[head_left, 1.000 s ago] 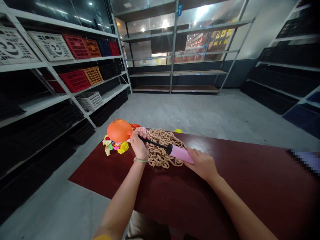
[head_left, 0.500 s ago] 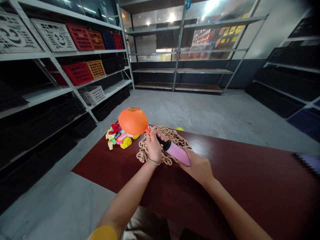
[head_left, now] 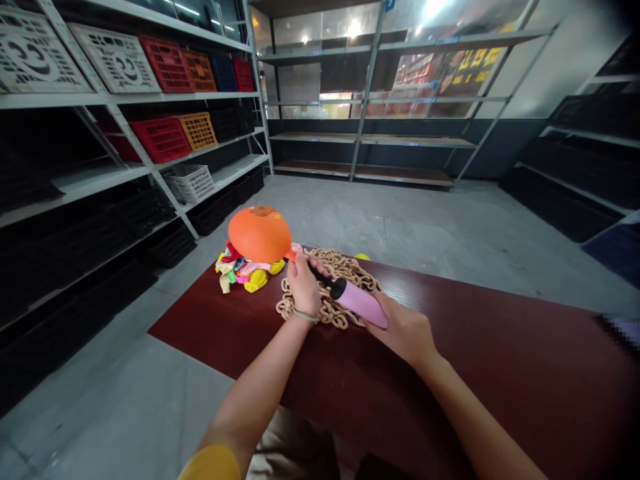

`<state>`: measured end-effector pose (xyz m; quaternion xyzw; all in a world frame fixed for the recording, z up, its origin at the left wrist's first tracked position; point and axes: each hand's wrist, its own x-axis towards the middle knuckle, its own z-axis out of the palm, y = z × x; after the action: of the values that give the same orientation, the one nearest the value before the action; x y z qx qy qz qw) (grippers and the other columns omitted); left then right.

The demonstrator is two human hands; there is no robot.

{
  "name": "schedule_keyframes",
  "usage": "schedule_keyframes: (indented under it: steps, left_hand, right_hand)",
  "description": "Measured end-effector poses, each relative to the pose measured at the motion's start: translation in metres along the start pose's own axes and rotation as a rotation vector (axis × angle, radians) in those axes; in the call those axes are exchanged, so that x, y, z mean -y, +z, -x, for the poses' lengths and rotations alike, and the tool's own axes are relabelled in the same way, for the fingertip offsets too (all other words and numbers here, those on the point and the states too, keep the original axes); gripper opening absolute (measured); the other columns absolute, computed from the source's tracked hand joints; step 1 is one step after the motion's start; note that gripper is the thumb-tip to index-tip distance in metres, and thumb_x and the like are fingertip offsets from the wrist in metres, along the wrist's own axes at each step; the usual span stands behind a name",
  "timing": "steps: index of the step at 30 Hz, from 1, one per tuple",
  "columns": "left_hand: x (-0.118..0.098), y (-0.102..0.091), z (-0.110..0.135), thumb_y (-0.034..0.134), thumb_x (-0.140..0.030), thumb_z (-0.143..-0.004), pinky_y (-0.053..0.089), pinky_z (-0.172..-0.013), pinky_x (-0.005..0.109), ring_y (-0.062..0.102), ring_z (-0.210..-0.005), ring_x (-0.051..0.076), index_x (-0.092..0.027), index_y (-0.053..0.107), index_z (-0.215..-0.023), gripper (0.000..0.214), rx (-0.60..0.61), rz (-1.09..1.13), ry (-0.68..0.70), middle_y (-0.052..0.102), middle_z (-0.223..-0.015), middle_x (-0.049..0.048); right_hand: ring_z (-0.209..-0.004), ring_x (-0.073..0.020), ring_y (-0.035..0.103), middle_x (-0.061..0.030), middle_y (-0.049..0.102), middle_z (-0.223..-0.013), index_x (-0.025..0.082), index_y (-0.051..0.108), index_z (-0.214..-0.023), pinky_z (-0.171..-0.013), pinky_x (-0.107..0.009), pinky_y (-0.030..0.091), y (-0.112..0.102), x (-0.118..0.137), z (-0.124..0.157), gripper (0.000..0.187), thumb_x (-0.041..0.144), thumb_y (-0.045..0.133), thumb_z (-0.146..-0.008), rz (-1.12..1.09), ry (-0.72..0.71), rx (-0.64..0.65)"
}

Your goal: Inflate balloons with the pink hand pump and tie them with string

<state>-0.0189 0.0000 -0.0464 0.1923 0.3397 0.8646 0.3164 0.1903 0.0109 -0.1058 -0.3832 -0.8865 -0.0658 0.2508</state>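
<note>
left hand [head_left: 304, 287], curled closed, pinches an orange balloon [head_left: 259, 235] beyond it, right hand [head_left: 406, 331] clasping a pink pump [head_left: 362, 303].

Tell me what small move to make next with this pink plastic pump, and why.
I'd probably draw the right hand back with the pink cylindrical plastic pump barrel, holding the left hand steady: only a short black section shows between barrel and left hand, and the round orange rubber balloon has its neck at that hand.

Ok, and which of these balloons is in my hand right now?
The orange balloon, puffed up with air, its neck at your left hand. The limp balloons lie flat in a pile on the table.
</note>
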Motion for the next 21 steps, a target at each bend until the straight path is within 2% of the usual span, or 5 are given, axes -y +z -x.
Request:
schedule_keyframes:
  steps: [5, 9, 12, 16, 21]
  left_hand:
    - [-0.027, -0.018, -0.032, 0.049, -0.021, -0.083, 0.035, -0.043, 0.021, 0.04, -0.045, 0.006, -0.02, 0.039, -0.069, 0.017, -0.179, 0.048, 0.086, 0.039, -0.059, -0.0058]
    - [-0.035, -0.021, -0.041, 0.049, -0.018, -0.08, 0.031, -0.042, 0.021, 0.038, -0.046, 0.006, -0.021, 0.038, -0.071, 0.015, -0.245, 0.09, 0.153, 0.037, -0.06, -0.006]
    - [-0.021, -0.009, -0.023, 0.052, -0.021, -0.082, 0.031, -0.042, 0.02, 0.037, -0.046, 0.006, -0.021, 0.038, -0.071, 0.018, -0.199, 0.114, 0.121, 0.036, -0.06, -0.0062]
    - [0.011, 0.008, 0.012, 0.055, -0.029, -0.087, 0.043, -0.052, 0.022, 0.042, -0.048, 0.007, -0.02, 0.04, -0.073, 0.021, -0.008, 0.083, -0.01, 0.042, -0.061, -0.0056]
    - [0.021, 0.007, 0.019, 0.055, -0.034, -0.087, 0.045, -0.052, 0.023, 0.043, -0.047, 0.007, -0.02, 0.041, -0.073, 0.025, -0.008, 0.061, -0.052, 0.042, -0.061, -0.0059]
  right_hand:
    - [-0.081, -0.02, 0.067, -0.0058, 0.072, -0.099, 0.021, 0.057, -0.127, -0.066, -0.028, 0.043, -0.003, -0.03, 0.0, 0.046, 0.046, 0.056, -0.089, 0.109, -0.094, -0.012]
    - [-0.082, -0.0199, 0.066, -0.0057, 0.071, -0.097, 0.02, 0.057, -0.128, -0.064, -0.027, 0.042, -0.001, -0.033, 0.001, 0.047, 0.044, 0.058, -0.087, 0.127, -0.074, -0.031]
    - [-0.079, -0.0193, 0.067, -0.0055, 0.072, -0.102, 0.021, 0.058, -0.126, -0.064, -0.027, 0.043, 0.002, -0.016, 0.002, 0.048, 0.041, 0.062, -0.083, 0.067, -0.027, -0.032]
    - [-0.079, -0.0202, 0.068, -0.0049, 0.072, -0.106, 0.022, 0.056, -0.126, -0.063, -0.028, 0.044, 0.005, 0.006, 0.005, 0.05, 0.042, 0.062, -0.081, -0.037, 0.075, -0.051]
    - [-0.082, -0.0214, 0.068, -0.0053, 0.072, -0.107, 0.023, 0.055, -0.125, -0.066, -0.029, 0.045, 0.008, 0.01, 0.006, 0.047, 0.046, 0.059, -0.084, -0.086, 0.08, -0.004]
